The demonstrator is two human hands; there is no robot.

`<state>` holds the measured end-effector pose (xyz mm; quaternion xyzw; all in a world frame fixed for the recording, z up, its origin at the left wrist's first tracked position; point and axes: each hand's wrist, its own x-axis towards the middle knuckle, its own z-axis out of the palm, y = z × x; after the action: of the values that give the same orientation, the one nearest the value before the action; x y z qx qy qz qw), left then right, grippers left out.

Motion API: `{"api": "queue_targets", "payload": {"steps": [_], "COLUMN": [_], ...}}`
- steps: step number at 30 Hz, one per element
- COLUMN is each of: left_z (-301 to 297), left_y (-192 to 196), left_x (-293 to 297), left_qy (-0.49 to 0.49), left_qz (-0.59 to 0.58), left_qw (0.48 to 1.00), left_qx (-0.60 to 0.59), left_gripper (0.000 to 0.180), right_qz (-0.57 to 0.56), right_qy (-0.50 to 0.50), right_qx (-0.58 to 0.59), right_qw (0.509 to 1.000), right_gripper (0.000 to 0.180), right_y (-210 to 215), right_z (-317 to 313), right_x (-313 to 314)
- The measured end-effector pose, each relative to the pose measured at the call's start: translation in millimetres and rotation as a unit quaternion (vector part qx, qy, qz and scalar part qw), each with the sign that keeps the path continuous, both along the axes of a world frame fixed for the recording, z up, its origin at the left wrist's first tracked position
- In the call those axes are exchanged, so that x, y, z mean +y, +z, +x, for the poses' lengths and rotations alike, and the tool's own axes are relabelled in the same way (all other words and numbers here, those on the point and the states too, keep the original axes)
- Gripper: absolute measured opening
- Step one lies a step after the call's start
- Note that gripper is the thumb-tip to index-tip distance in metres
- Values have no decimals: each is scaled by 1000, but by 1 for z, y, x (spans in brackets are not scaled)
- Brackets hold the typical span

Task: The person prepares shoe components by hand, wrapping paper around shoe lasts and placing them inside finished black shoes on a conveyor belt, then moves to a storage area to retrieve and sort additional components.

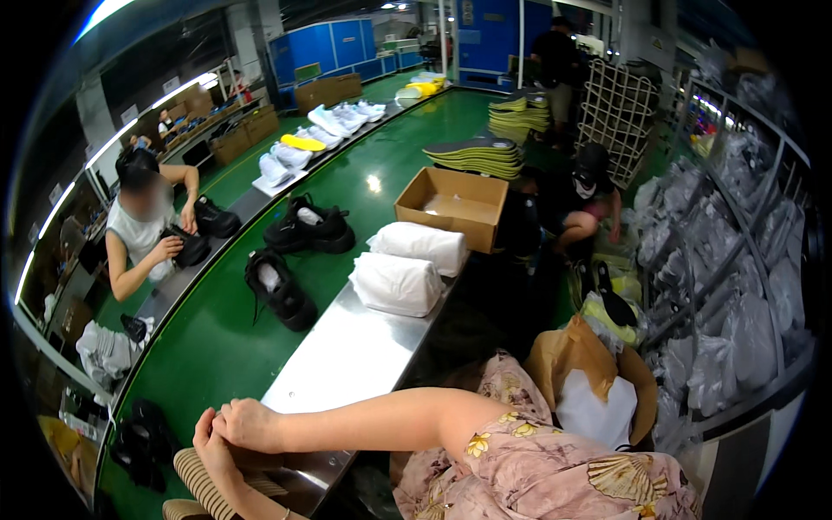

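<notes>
At the lower left, my right hand (247, 425) and my left hand (213, 446) meet with curled fingers, close together and touching. What they hold, if anything, is hidden from view. Just below them is a brown, dark-striped stack of layered pieces (204, 485), partly covered by my left forearm. A bare metal plate (334, 347) runs beside my right forearm. On its far end lie two white wrapped bundles (399, 283). A pair of black shoes (282, 290) stands on the green tabletop beyond, with white stuffing inside. More black shoes (143, 442) are left of my hands.
An open cardboard box (451, 204) stands behind the bundles, near stacked yellow-green insoles (477, 156). Across a conveyor (260, 195) carrying white shoes, a co-worker (143, 212) handles a black shoe. Another person (589, 195) crouches right, by a rack of plastic-wrapped items (737, 329).
</notes>
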<state>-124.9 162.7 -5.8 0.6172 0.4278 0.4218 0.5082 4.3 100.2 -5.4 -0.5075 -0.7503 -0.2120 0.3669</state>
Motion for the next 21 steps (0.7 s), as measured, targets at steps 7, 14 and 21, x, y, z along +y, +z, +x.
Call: {"api": "queue_targets", "payload": {"steps": [7,14,21], "left_z": [-8,-8,104], "left_y": [-5,8,59], "left_x": [12,9,-149], "left_qy": [-7,99,-231], "left_qz": [94,293,7], "left_qw": [992,915,972], "left_qx": [82,257,-51], "left_gripper": [32,40,37], "right_qz": [1,159,-21], "right_qy": [-2,-16,143], "right_qx": [54,171,477], "right_qw": [999,972,867], "right_gripper": [12,30,30], "right_y": [8,34,42], "right_z": [22,116,163], "right_x": [-39,-112,-221]}}
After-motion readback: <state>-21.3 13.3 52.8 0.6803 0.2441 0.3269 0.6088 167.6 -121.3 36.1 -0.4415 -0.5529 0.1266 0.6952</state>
